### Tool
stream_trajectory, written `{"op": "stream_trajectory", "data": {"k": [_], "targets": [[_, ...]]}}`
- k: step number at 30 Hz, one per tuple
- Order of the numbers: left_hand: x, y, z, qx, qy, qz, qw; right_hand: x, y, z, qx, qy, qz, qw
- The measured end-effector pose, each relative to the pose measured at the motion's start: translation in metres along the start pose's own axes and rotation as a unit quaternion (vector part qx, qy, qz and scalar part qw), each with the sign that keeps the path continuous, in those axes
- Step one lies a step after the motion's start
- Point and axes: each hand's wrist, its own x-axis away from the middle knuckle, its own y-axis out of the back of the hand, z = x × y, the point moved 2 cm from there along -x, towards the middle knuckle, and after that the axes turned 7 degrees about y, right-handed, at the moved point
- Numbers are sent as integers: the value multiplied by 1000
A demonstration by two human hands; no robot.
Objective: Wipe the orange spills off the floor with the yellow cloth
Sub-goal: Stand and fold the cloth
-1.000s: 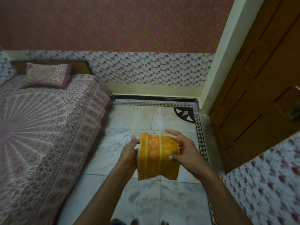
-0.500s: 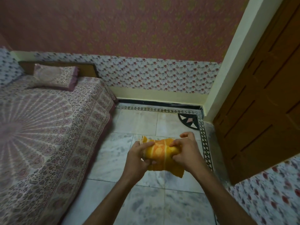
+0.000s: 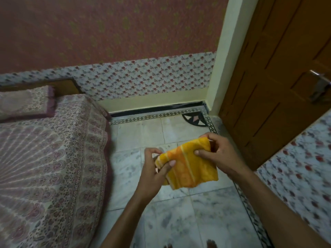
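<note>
A yellow cloth (image 3: 191, 169) with orange stripes hangs in the air above the marble floor (image 3: 179, 221), held by both hands. My left hand (image 3: 154, 169) pinches its left corner between thumb and fingers. My right hand (image 3: 218, 154) grips its upper right edge. The cloth is spread between them and tilted, its lower edge hanging free. No orange spill shows on the visible floor tiles.
A bed (image 3: 44, 167) with a patterned cover and a pillow (image 3: 25, 102) fills the left side. A brown wooden door (image 3: 268, 86) stands at the right beside a cream pillar (image 3: 220, 68). A floral-covered surface (image 3: 300, 172) sits at the near right. Floor runs between bed and door.
The cloth was bunched up between both hands half a second ago; now it is pulled open and spread flat again. The camera view has tilted and shifted slightly.
</note>
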Motion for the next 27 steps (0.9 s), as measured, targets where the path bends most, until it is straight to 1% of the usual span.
{"op": "stream_trajectory", "data": {"k": [2, 3, 5, 6, 8, 11, 13, 16, 19, 22, 24, 27], "targets": [[12, -8, -5, 81, 21, 42, 996, 16, 3, -7, -78, -56, -67, 993], [18, -14, -9, 102, 29, 54, 993, 25, 5, -12, -114, -79, -99, 985], [36, -29, -17, 111, 34, 53, 992, 46, 12, -18, -163, -110, -138, 971], [42, -35, -17, 107, 33, 40, 993, 53, 14, -20, -176, -122, -141, 967], [58, -54, -17, 112, 44, 17, 993, 76, 21, -28, -193, -140, -131, 962], [81, -86, -16, 125, 43, 12, 991, 114, 36, -42, -237, -174, -90, 951], [99, -109, -17, 131, 48, 20, 990, 141, 53, -52, -262, -194, -66, 943], [135, -153, -15, 167, 78, 41, 982, 189, 93, -66, -251, -198, -31, 947], [173, -201, -5, 139, 70, 49, 987, 239, 137, -80, -255, -199, -57, 945], [212, -242, 5, 151, 92, 25, 984, 285, 171, -91, -247, -223, -101, 938], [238, -272, 12, 150, 129, 17, 980, 319, 190, -100, -257, -238, -99, 931], [271, -302, 18, 153, 167, 20, 974, 359, 207, -108, -274, -248, -71, 926]]}}
